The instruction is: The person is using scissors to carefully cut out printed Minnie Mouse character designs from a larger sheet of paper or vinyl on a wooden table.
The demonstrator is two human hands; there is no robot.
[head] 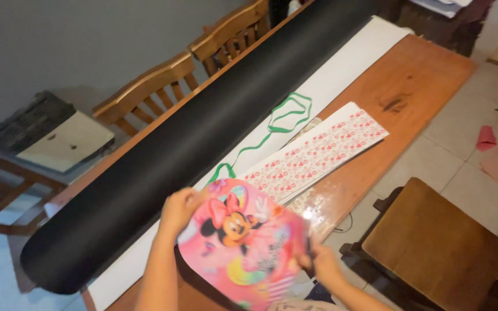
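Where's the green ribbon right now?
In the head view, the green ribbon lies looped on the white sheet near mid-table, between the long black roll and the patterned paper sheets, trailing down toward the pink cartoon cutout.

You hold a glossy pink cartoon-mouse gift bag [243, 245] flat and tilted above the near end of the table. Its printed face shows a mouse with a red bow, plus rainbow and star shapes. Glare hits its right edge, and its lower part runs out of view.
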